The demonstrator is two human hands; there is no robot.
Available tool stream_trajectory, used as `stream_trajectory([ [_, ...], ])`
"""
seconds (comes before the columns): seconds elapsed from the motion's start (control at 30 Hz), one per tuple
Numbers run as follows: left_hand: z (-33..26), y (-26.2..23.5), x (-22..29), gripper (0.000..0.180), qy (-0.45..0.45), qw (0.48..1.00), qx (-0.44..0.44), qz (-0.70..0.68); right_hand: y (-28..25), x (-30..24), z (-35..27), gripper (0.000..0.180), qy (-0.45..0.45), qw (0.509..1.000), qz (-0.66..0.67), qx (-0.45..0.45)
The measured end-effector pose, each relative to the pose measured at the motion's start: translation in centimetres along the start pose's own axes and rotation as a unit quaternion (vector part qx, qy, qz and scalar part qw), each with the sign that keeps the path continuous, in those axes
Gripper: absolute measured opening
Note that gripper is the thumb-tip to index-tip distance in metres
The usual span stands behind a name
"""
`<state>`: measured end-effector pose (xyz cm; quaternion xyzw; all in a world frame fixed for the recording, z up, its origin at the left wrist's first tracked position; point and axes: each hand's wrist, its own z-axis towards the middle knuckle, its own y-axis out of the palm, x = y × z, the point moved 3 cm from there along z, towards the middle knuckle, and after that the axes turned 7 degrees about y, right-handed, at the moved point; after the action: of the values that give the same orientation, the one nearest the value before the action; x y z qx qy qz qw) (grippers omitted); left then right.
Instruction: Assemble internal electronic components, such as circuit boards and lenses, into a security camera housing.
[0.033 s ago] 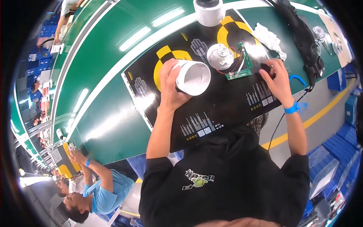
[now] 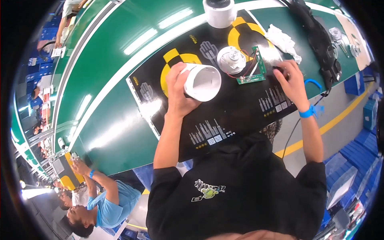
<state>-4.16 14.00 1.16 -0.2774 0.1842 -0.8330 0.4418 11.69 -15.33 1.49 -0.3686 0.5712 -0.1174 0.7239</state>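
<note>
My left hand (image 2: 179, 90) is wrapped round a white, hollow cylindrical housing (image 2: 203, 83), tilted so that its open end faces me. My right hand (image 2: 293, 80) is curled over the right side of the black work mat (image 2: 236, 116), with something small and dark partly showing between thumb and fingers. Between the hands sits a round white part with a motor-like hub (image 2: 231, 60). Thin wires run from it to an L-shaped set of green circuit boards (image 2: 252, 79) beside my right hand.
A white cylindrical device with a dark top (image 2: 220, 14) stands at the mat's far edge. Crumpled white material (image 2: 283, 42) and a long black bag-like item (image 2: 316, 36) lie at the right. A co-worker in a blue shirt (image 2: 120, 202) works at the lower left.
The view has shifted very slightly. Both hands keep their places and their grips.
</note>
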Motion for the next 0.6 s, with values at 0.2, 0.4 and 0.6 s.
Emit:
stream_trajectory([
  [0.2, -0.3, -0.6, -0.3, 0.092, -0.017, 1.0, 0.022, 0.0, 2.1, -2.2, 1.9, 0.03, 0.014, 0.988, -0.151, -0.036],
  [0.4, -0.4, -0.5, -0.4, 0.093, -0.025, 0.999, 0.031, -0.027, 3.0, -3.0, 2.4, 0.02, 0.037, 0.979, -0.187, -0.068],
  [0.6, -0.7, -1.4, -0.9, 0.095, -0.044, 0.996, 0.071, -0.022, -0.3, -3.9, 0.9, 0.015, -0.086, 0.982, 0.065, 0.156],
])
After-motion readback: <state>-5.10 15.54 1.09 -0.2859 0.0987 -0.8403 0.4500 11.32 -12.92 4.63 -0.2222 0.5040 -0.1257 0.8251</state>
